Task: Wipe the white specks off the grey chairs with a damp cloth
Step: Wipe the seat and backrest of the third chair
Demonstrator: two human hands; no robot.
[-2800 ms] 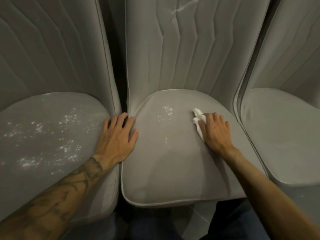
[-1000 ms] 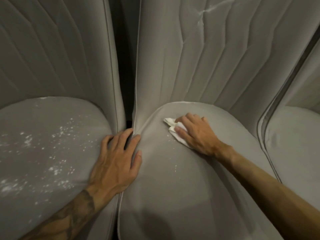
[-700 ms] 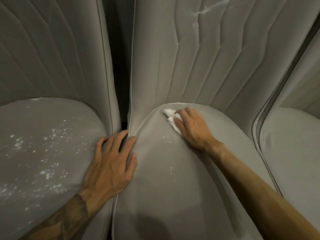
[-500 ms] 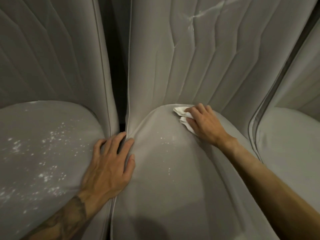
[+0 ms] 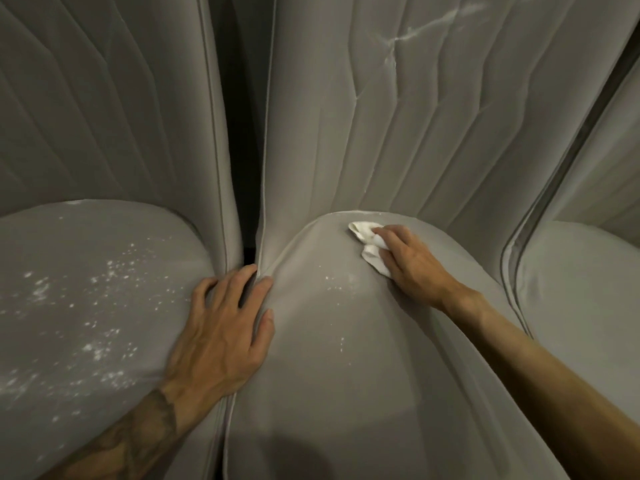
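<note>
Specks point(image 5: 107, 351) lie scattered thick over the left seat point(image 5: 52, 306), nearest the camera. Just beside them the left hand point(image 5: 221, 341) rests flat and spread, holding nothing, palm on the left seat's edge, fingers bridging the gap to the middle seat point(image 5: 346, 393). A few faint specks remain mid-seat there. Farther back, near the seat's rear edge, the right hand point(image 5: 412, 265) presses a crumpled white cloth point(image 5: 370, 240) onto the cushion, fingers half curled over it, the cloth poking out to the left. The right seat point(image 5: 581, 289) sits beside it. Beyond, white streaks point(image 5: 426, 29) mark the top of the middle backrest point(image 5: 398, 126).
</note>
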